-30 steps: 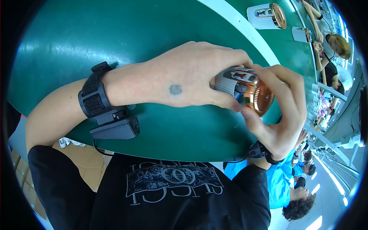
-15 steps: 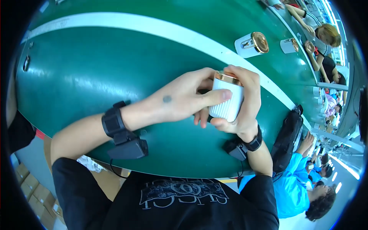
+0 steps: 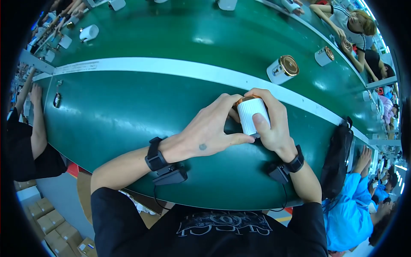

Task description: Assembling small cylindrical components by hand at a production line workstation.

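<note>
Both my hands hold a white ribbed canister [image 3: 253,112] with a gold-coloured rim above the green bench, its rim end tilted away from me. My left hand [image 3: 207,126] is closed on its left side, with the fingers by the rim and the thumb along the bottom edge. Wrapped round the other side is my right hand [image 3: 275,122], its thumb pressed on the ribbed wall. The left fingertips are partly hidden behind the canister. Each wrist wears a black strap with a small box and a cable.
Past a white divider strip [image 3: 171,66] is a green conveyor surface carrying a gold-lidded white canister [image 3: 278,75] and another [image 3: 323,56] farther right. A black bag [image 3: 336,158] lies at the right. A small dark object [image 3: 57,100] is at the far left, near another person's arm [image 3: 39,128].
The view has shifted, showing more at the left and far side. My left thumb has moved from the canister's ribbed wall to its bottom edge; my right thumb now lies on the wall.
</note>
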The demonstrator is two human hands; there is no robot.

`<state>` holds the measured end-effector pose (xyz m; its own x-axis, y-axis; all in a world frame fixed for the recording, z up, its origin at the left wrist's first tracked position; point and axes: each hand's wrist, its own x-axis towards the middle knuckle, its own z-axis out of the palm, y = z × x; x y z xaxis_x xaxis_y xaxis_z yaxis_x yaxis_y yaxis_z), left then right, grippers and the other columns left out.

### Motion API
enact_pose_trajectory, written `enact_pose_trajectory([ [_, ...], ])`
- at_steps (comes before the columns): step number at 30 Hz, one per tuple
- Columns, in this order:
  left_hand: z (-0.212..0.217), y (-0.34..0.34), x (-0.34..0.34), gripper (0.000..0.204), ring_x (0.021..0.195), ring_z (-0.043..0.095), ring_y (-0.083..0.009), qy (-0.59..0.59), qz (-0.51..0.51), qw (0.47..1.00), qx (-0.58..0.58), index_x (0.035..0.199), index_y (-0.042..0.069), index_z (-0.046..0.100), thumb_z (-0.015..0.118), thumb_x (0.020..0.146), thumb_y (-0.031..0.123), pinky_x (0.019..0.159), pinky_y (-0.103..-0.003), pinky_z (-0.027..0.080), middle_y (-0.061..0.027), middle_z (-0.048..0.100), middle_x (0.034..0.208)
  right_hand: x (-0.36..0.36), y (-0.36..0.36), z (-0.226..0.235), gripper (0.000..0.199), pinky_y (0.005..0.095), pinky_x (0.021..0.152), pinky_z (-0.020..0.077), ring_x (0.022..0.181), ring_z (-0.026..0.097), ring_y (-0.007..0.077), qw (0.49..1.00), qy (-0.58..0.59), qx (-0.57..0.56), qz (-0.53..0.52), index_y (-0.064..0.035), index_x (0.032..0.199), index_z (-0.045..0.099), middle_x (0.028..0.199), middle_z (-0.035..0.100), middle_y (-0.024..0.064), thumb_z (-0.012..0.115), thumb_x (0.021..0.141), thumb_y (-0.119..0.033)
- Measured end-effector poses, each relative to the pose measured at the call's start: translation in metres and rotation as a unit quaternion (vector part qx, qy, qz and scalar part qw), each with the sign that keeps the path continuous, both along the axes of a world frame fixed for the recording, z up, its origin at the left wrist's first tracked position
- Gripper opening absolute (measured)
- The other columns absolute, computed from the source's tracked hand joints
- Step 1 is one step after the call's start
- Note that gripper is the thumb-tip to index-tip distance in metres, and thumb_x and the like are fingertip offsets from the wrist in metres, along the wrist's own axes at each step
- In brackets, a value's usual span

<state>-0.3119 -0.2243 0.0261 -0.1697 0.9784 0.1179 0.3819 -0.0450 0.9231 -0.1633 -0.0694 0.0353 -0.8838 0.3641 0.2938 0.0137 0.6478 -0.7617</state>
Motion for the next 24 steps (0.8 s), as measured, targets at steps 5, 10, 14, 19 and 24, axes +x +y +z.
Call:
enact_pose_trajectory([
  [5, -0.005, 0.001, -0.028, 0.092, 0.117, 0.060, -0.0302, 0.103, 0.022, 0.989, 0.104, 0.147, 0.002, 0.041, 0.092, 0.072, 0.020, 0.091, -0.037, 0.053, -0.0179, 0.051, 0.134, -0.015, -0.006, 0.008, 0.057, 0.0391, 0.090, 0.0530, 0.115, 0.061, 0.0276, 0.999, -0.015, 0.038, 0.002, -0.0021, 0.135, 0.049, 0.128, 0.057, 0.0162, 0.070, 0.089, -0.030],
  [10, 0.002, 0.011, -0.044, 0.091, 0.124, 0.058, -0.0301, 0.129, 0.031, 0.982, 0.137, 0.151, 0.004, 0.036, 0.087, 0.077, 0.014, 0.090, -0.036, 0.054, -0.0190, 0.046, 0.143, -0.027, 0.009, 0.001, 0.066, 0.0419, 0.100, 0.0517, 0.130, 0.053, 0.0337, 0.998, 0.029, 0.030, -0.053, -0.0046, 0.140, 0.044, 0.140, 0.046, 0.0192, 0.077, 0.083, -0.005],
  [14, -0.005, 0.047, -0.074, 0.087, 0.120, 0.060, -0.0306, 0.088, 0.138, 0.979, 0.122, 0.153, 0.005, 0.034, 0.083, 0.082, 0.016, 0.090, -0.038, 0.054, -0.0197, 0.049, 0.141, -0.035, 0.037, -0.013, 0.067, 0.0406, 0.100, 0.0525, 0.131, 0.051, 0.0373, 0.969, 0.101, 0.168, -0.148, -0.0064, 0.139, 0.044, 0.143, 0.043, 0.0201, 0.077, 0.082, -0.001],
  [19, -0.018, 0.113, -0.133, 0.077, 0.113, 0.063, -0.0341, 0.159, 0.250, 0.949, 0.105, 0.152, 0.007, 0.035, 0.075, 0.089, 0.025, 0.091, -0.043, 0.054, -0.0231, 0.054, 0.134, -0.028, 0.012, -0.005, 0.060, 0.0406, 0.093, 0.0556, 0.123, 0.056, 0.0382, 0.945, 0.066, 0.239, -0.213, -0.0069, 0.133, 0.046, 0.143, 0.042, 0.0222, 0.078, 0.081, -0.001],
  [24, -0.016, 0.198, -0.158, 0.066, 0.112, 0.064, -0.0367, 0.378, 0.267, 0.883, 0.081, 0.151, 0.014, 0.041, 0.068, 0.094, 0.032, 0.087, -0.046, 0.054, -0.0216, 0.057, 0.133, -0.020, 0.015, -0.016, 0.049, 0.0421, 0.077, 0.0558, 0.101, 0.063, 0.0365, 0.931, 0.069, 0.268, -0.238, -0.0065, 0.122, 0.051, 0.126, 0.052, 0.0203, 0.077, 0.081, -0.002],
])
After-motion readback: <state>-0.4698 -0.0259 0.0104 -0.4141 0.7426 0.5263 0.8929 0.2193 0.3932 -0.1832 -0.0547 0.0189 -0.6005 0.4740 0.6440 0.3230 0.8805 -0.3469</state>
